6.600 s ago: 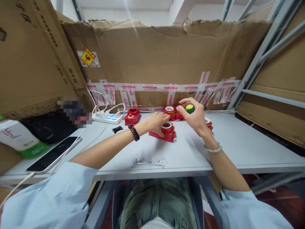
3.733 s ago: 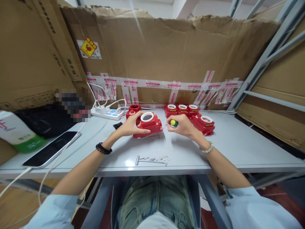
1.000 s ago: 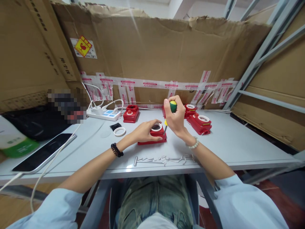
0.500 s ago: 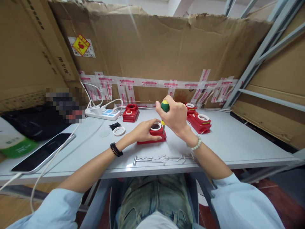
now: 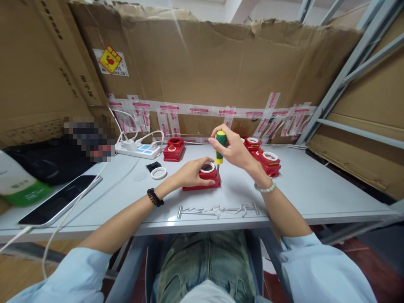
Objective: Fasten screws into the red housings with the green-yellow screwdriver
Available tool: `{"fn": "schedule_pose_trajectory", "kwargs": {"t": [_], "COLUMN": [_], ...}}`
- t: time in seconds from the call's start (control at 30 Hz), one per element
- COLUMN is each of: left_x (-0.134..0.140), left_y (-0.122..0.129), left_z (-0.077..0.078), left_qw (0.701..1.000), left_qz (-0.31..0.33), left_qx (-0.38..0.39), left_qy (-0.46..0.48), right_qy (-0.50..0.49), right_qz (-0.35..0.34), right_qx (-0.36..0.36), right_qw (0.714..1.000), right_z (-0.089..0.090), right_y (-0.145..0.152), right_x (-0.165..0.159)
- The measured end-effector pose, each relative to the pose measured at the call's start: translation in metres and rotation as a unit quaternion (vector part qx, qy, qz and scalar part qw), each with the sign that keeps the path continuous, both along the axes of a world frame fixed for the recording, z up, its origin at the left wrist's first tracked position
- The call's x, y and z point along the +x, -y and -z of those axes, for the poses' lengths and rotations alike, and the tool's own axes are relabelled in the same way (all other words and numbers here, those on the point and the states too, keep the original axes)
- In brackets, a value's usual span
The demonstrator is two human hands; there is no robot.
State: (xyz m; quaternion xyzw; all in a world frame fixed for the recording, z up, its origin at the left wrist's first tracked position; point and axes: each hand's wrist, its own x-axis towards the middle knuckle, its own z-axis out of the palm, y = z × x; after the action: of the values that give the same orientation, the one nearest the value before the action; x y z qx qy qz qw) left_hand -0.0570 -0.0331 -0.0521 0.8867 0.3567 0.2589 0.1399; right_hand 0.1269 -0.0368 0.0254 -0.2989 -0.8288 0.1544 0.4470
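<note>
My left hand [image 5: 192, 173] grips a red plastic housing [image 5: 202, 186] with a white ring [image 5: 207, 167] on top, steadying it on the table. A screwdriver [image 5: 220, 147] with a green and yellow handle stands nearly upright, and my right hand [image 5: 232, 147] has its fingers around that handle. The shaft reaches down to the right end of the housing; its tip is too small to make out. Nearer my body lie T-shaped metal rods [image 5: 202, 213] with several small screws and white bits among them.
Another red housing [image 5: 174, 150] stands by a white power strip [image 5: 139, 149]. More red housings [image 5: 268, 162] sit at the back right. A loose white ring [image 5: 158, 173], a black piece [image 5: 153, 166] and a phone [image 5: 59, 201] lie on the left. Cardboard [image 5: 202, 63] walls the back.
My right hand has loosened and turned around the screwdriver handle, so more of the handle shows. My left hand keeps its hold on the red housing.
</note>
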Motion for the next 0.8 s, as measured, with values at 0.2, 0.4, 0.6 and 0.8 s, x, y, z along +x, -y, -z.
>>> {"fn": "schedule_pose_trajectory", "kwargs": {"t": [0.2, 0.4, 0.6, 0.8], "left_x": [0.000, -0.001, 0.001, 0.014], "left_y": [0.001, -0.001, 0.003, 0.005], "left_z": [-0.001, 0.001, -0.002, -0.009], "left_qw": [1.000, 1.000, 0.995, 0.997], "left_qz": [-0.006, 0.005, -0.040, -0.007], "left_qx": [-0.008, 0.010, 0.078, 0.082], "left_qy": [-0.002, -0.003, -0.057, 0.012], "right_qy": [-0.006, -0.051, -0.103, -0.101], "right_qz": [-0.046, 0.045, -0.032, -0.012], "right_qx": [-0.044, 0.021, -0.072, -0.022], "right_qw": [0.998, 0.997, 0.992, 0.995], "right_z": [-0.004, 0.001, 0.001, 0.007], "right_y": [0.002, 0.005, 0.003, 0.006], "right_x": [0.009, 0.002, 0.008, 0.000]}}
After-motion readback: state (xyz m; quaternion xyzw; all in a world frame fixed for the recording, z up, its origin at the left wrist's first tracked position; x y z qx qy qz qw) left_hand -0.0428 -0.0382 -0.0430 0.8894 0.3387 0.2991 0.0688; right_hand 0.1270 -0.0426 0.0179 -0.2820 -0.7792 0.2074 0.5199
